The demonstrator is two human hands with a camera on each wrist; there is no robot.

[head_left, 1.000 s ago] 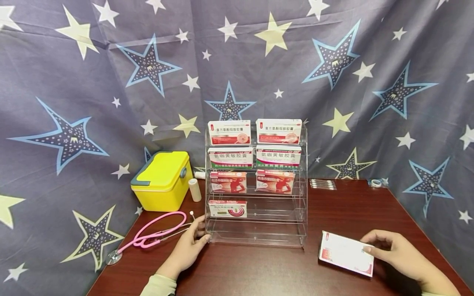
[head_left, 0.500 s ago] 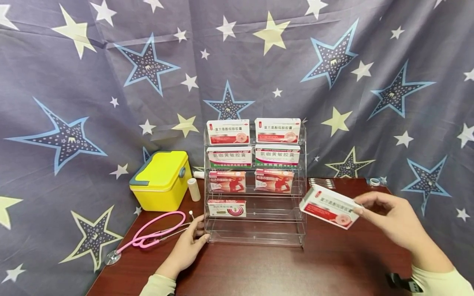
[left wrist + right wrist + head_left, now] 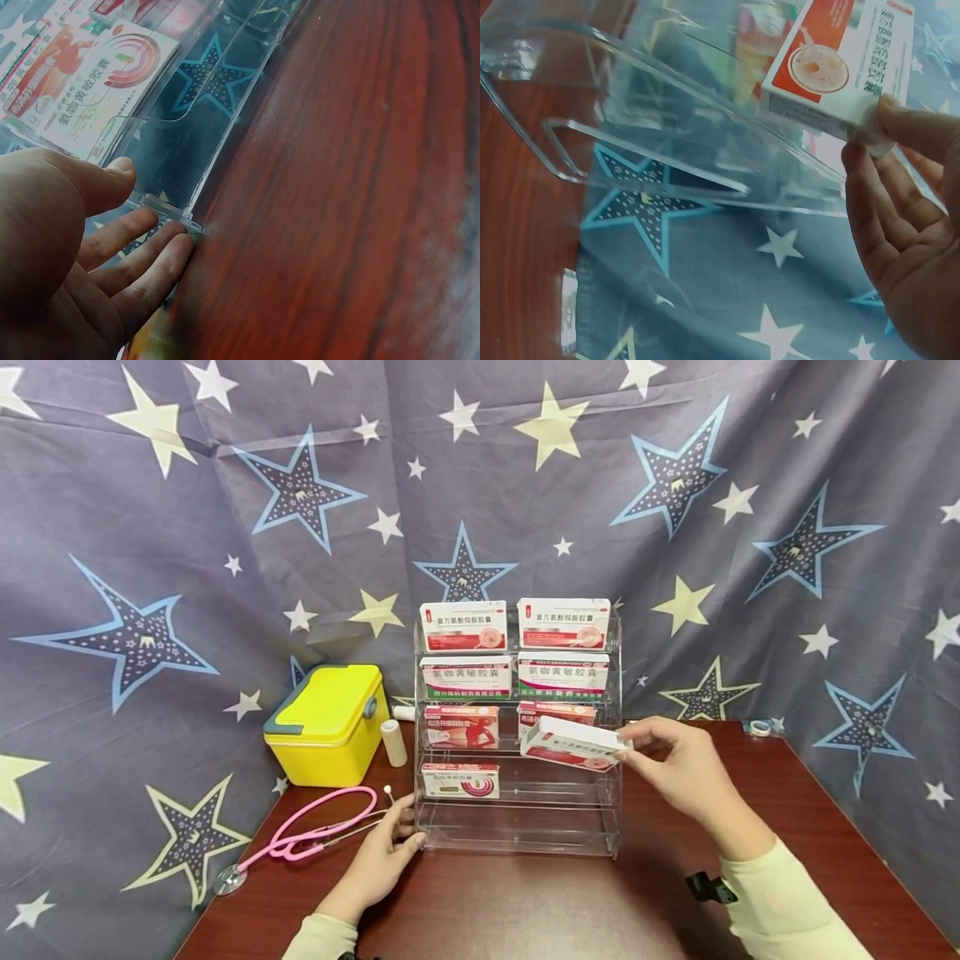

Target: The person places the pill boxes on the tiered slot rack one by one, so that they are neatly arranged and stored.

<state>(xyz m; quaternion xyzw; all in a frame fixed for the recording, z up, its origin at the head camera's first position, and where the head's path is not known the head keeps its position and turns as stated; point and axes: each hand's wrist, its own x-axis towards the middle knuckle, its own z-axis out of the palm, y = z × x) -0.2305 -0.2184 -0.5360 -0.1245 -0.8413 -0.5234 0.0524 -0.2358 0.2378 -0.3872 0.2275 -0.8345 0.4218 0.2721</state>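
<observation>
Head view hides part of the third-shelf medicine box (image 3: 557, 712) behind the white-and-red medicine carton (image 3: 573, 743) held before the clear acrylic rack (image 3: 517, 839). Left wrist view blurs the tabletop (image 3: 360, 210). The right hand (image 3: 675, 768) pinches that carton's end between thumb and curled fingers, level with the rack's right side. The left hand (image 3: 382, 860) lies with straight, relaxed fingers against the rack's lower left corner, gripping nothing.
</observation>
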